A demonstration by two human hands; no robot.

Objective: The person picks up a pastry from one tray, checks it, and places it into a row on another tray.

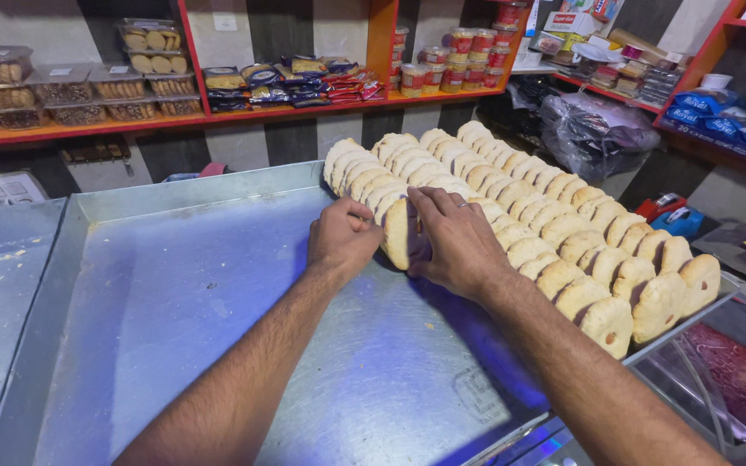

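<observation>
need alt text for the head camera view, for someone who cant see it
Two bare hands press a pale biscuit slice upright at the end of long rows of slices on a metal tray: left hand beside it, right hand on it. Orange shelves of packaged baked goods stand behind.
</observation>
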